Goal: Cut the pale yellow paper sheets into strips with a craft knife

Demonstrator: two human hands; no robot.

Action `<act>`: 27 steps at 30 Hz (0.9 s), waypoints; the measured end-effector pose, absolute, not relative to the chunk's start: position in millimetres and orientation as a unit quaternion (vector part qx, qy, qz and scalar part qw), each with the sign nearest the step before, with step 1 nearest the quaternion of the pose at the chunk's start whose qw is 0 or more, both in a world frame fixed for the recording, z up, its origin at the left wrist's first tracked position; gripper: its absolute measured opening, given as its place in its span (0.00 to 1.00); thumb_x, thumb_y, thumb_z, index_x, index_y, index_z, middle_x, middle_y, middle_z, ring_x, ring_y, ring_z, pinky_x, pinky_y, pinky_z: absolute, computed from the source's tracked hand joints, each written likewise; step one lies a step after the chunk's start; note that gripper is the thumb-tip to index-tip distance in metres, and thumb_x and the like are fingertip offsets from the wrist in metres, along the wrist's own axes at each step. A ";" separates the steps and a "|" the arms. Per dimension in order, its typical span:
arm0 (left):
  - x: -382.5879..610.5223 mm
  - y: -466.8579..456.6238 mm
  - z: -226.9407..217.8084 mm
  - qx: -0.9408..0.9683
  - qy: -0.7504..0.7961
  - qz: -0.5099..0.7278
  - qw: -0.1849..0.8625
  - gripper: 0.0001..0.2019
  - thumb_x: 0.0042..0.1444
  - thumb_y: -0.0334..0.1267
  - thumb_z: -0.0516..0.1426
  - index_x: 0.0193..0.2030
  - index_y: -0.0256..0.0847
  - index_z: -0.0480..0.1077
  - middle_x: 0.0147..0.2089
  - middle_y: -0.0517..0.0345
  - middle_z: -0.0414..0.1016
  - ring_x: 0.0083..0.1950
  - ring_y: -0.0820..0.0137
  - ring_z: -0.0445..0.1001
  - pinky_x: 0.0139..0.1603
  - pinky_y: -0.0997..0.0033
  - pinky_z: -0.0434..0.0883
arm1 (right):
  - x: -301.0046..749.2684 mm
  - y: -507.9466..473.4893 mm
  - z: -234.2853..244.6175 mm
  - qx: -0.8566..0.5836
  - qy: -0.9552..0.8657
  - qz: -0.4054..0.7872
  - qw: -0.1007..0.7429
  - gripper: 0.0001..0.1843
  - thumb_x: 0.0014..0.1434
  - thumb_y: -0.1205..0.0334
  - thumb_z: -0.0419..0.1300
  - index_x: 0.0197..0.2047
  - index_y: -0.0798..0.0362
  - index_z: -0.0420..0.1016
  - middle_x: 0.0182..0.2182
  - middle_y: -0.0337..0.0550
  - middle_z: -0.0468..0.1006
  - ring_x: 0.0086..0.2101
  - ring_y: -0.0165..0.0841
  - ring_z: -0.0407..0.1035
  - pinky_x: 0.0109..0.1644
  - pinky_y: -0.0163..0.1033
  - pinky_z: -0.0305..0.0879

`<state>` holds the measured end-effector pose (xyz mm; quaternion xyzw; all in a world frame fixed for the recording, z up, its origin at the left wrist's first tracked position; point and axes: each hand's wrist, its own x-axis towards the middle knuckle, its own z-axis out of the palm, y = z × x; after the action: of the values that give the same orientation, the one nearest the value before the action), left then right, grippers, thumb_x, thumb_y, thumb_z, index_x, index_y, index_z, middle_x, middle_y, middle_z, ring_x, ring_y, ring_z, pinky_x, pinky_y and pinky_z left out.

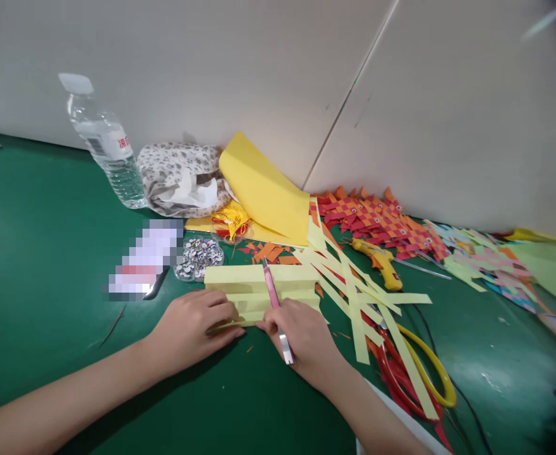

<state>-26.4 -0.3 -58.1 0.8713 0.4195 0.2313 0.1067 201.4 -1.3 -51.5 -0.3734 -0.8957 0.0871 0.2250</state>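
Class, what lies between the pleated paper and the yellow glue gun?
In the head view, crossed pale strips and orange scraps lie between the pleated paper and glue gun.

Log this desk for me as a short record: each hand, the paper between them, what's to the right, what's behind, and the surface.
Left hand: gripping the near left edge of the folded paper
Right hand: holding a pink tool, at the paper's near right side
Folded paper: pale yellow, creased crosswise
Right: loose pale strips, yellow glue gun
Behind: tub of craft eyes, yellow sheet, water bottle at back left
Surface: green table
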 end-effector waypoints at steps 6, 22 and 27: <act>-20.6 -0.8 -53.6 0.838 0.465 0.234 0.162 0.07 0.56 0.40 0.59 0.30 0.41 0.69 0.29 0.62 0.73 0.30 0.71 0.72 0.28 0.76 0.63 | 189.5 -0.3 -50.8 -0.408 -0.880 0.034 0.242 0.10 0.64 0.65 0.54 0.29 0.52 0.66 0.23 0.38 0.71 0.26 0.32 0.64 0.31 0.36 0.54; -19.0 -2.7 -54.6 0.836 0.457 0.252 0.168 0.05 0.58 0.36 0.58 0.30 0.41 0.69 0.29 0.62 0.74 0.32 0.70 0.72 0.31 0.74 0.65 | 195.3 0.4 -38.9 -0.536 -0.822 0.057 0.184 0.15 0.56 0.53 0.64 0.31 0.50 0.61 0.26 0.38 0.73 0.30 0.38 0.68 0.34 0.40 0.57; -19.1 -2.2 -54.2 0.841 0.454 0.252 0.154 0.07 0.59 0.38 0.56 0.30 0.41 0.69 0.28 0.62 0.73 0.30 0.71 0.71 0.29 0.75 0.64 | 205.8 2.3 -35.6 -0.562 -0.804 0.073 0.179 0.14 0.51 0.59 0.66 0.31 0.49 0.61 0.26 0.37 0.73 0.30 0.37 0.68 0.33 0.39 0.59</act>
<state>-19.1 -2.2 -54.2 0.8406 0.4540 0.2525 0.1536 205.8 2.3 -35.6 -0.5620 -0.8042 0.0733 0.1789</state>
